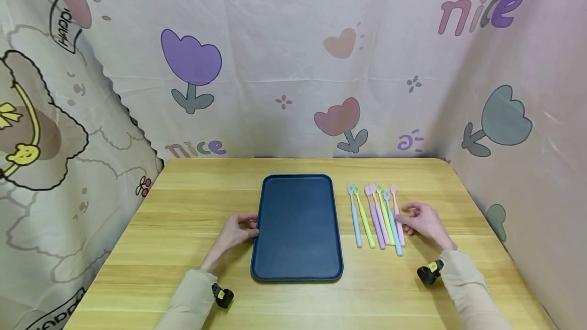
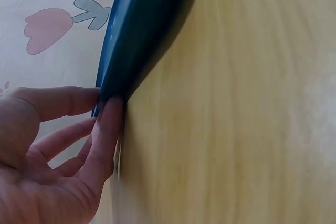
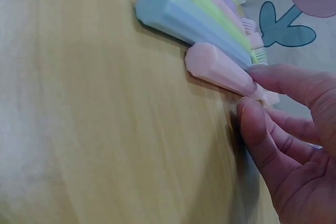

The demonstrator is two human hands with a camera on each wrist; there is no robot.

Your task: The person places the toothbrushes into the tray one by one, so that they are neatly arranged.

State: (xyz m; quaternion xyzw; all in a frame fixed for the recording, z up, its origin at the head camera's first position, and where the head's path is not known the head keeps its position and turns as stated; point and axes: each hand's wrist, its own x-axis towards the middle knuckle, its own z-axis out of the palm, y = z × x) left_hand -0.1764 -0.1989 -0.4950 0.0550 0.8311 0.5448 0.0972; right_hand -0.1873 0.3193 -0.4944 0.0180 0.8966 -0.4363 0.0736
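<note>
A dark blue rectangular tray (image 1: 298, 228) lies on the wooden table. My left hand (image 1: 236, 230) pinches its left edge; in the left wrist view, the thumb and index finger meet at the rim of the tray (image 2: 142, 30). To the right of the tray is a row of several pastel toothbrushes, heads toward the back. At the row's right end, my right hand (image 1: 423, 222) pinches the pink toothbrush (image 3: 212, 64), with index finger on one side of the handle and thumb on the other. A blue toothbrush (image 3: 178, 17) lies right beside it.
Farther left in the row lie a purple toothbrush (image 1: 376, 220), a green toothbrush (image 1: 365, 220) and another blue toothbrush (image 1: 355, 220). A printed cloth (image 1: 275, 55) hangs behind the table's back edge and along both sides. Small black cameras sit at both wrists.
</note>
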